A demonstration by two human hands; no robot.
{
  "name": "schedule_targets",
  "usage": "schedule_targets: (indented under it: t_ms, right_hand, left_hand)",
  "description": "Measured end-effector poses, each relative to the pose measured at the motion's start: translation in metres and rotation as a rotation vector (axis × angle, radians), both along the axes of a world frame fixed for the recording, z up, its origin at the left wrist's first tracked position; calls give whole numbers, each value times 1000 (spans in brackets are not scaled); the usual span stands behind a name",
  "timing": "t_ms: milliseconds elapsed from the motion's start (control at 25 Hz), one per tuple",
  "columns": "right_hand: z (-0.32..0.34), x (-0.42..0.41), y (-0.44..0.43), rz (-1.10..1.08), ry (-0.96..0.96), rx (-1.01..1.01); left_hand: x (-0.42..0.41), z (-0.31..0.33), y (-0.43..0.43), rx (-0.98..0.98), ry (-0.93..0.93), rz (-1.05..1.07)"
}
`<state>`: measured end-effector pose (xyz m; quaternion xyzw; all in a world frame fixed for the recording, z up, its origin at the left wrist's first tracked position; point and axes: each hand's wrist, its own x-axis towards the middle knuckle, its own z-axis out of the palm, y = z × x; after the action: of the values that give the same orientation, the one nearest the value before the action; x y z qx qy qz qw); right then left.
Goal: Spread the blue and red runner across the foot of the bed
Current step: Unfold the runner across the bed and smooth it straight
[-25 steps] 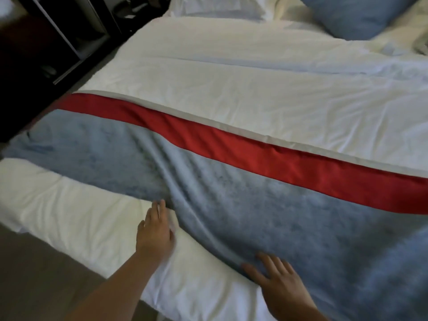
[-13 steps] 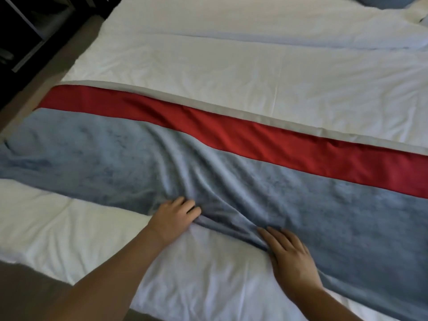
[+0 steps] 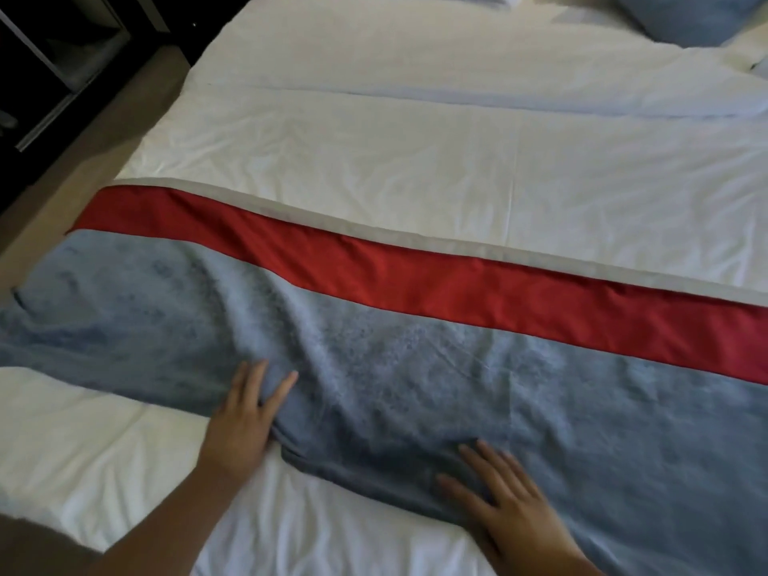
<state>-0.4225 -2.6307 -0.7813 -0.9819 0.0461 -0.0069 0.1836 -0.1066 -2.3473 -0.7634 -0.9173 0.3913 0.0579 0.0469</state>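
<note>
Two hands lie flat on the runner (image 3: 415, 359), which sits across the foot of the bed (image 3: 374, 160). Its long axis runs from 10 o'clock to 4 o'clock, with the red band and grey edging on the far side and the blue field nearest the person. Left hand (image 3: 243, 413): fingers straight and spread, pressing the near blue edge at 7 o'clock. Right hand (image 3: 511, 498): fingers spread, flat on the same edge at 5 o'clock. Creases fan out between them. The runner's 9 o'clock end drapes over the bed's side; the other end leaves view. Beige floor (image 3: 104, 130) and a dark cabinet (image 3: 62, 56) lie at 10 o'clock, and a pillow (image 3: 681, 14) at 1 o'clock.
</note>
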Motion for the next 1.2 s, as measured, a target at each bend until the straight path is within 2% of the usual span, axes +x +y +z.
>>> schedule_targets:
  t_ms: [80,160,320,440,560,720,920,1080,1200]
  right_hand:
    - [0,30,23,116,-164,78]
    - [-5,48,36,223,-267,49]
    - [-29,41,35,89,-178,127]
    - [-25,43,26,23,-173,192]
    - [-16,41,25,-17,-148,200]
    - [-13,45,46,22,-81,46]
    - [-13,121,130,140,-147,-13]
    - [-18,205,220,254,-159,-8]
    - [-25,276,286,277,-194,-9]
  left_hand:
    - [16,3,3,-18,32,136]
    - [31,6,9,15,-22,179]
    - [57,3,44,155,-16,217]
    - [84,18,81,207,-56,160]
    - [88,28,132,190,-141,-64]
    - [84,-5,182,182,-97,-244]
    - [131,-3,207,81,-155,-44]
    - [203,6,246,93,-95,186]
    - [263,10,286,102,-127,202]
